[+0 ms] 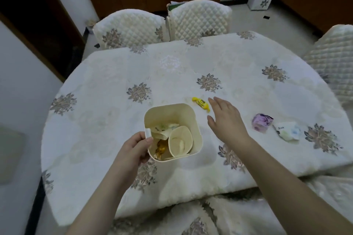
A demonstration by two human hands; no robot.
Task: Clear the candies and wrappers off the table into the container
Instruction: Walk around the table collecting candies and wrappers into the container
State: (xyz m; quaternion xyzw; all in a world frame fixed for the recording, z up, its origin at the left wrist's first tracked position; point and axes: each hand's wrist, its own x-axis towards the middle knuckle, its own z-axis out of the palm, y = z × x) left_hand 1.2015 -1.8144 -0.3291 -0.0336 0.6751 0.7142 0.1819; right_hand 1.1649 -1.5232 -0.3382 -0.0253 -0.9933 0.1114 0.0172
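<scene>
A cream square container (193, 120) stands near the table's middle, holding a paper cup, wrappers and an amber candy. My left hand (133, 149) grips its near-left rim. A yellow wrapped candy (201, 104) lies just beyond the container's far right corner. My right hand (225, 118) hovers open right beside that candy, fingers spread, holding nothing. Further right lie a purple wrapper (261, 122) and a white-and-blue wrapper (288, 130).
The table (114, 74) carries a white floral quilted cloth. Two padded chairs (162, 25) stand along the far edge and another (334, 63) at the right. The near table edge runs just below my forearms.
</scene>
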